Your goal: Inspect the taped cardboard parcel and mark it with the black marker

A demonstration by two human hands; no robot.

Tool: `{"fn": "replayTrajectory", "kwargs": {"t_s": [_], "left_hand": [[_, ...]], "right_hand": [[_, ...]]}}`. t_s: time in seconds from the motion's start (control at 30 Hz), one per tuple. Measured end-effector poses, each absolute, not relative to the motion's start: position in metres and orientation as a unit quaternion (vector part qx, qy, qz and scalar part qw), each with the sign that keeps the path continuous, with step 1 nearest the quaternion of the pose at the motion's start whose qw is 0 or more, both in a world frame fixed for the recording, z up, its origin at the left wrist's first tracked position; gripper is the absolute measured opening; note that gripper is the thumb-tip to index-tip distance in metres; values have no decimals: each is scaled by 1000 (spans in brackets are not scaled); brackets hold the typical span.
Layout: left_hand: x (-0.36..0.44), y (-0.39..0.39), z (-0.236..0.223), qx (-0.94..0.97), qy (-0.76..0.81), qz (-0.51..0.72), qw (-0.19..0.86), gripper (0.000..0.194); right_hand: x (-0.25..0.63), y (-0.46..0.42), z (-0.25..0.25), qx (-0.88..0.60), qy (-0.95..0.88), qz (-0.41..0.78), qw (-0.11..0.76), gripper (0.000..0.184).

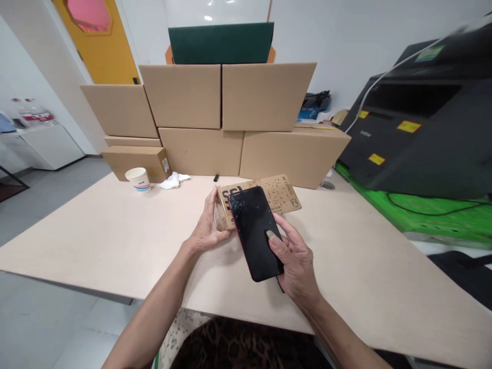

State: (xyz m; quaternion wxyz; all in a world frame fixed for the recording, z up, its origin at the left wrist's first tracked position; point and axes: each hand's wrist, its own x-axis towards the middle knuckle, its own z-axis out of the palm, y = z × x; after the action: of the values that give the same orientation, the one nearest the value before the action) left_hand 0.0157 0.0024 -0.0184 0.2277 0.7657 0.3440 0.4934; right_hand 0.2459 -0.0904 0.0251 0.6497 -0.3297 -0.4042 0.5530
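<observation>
A black smartphone [255, 236] with a red edge and cracks at its upper left corner is gripped in my right hand [298, 259]. My right thumb presses on its screen, and the fingers go behind it. Part of a dark thing shows below the phone near my palm; what it is I cannot tell. My left hand [209, 223] holds the left end of a small printed cardboard box [225, 207], thumb at the near side and fingers at the far side. The box's printed flap [282, 195] extends to the right, and the phone hides part of the box.
Large cardboard boxes [203, 151] are stacked along the table's [115, 238] back, with a dark green box [223, 43] on top. A paper cup [138, 179], a crumpled tissue [175, 180] and a small black object [216, 178] lie before them. A dark printer [415, 123] stands at right.
</observation>
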Motion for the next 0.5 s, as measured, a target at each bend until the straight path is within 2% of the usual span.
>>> {"fn": "replayTrajectory", "kwargs": {"t_s": [0.33, 0.5], "left_hand": [[14, 4, -21, 777, 332, 492, 210, 133], [17, 1, -16, 775, 344, 489, 205, 134]], "right_hand": [[242, -86, 26, -354, -386, 557, 644, 52], [258, -80, 33, -392, -319, 501, 702, 62]]}}
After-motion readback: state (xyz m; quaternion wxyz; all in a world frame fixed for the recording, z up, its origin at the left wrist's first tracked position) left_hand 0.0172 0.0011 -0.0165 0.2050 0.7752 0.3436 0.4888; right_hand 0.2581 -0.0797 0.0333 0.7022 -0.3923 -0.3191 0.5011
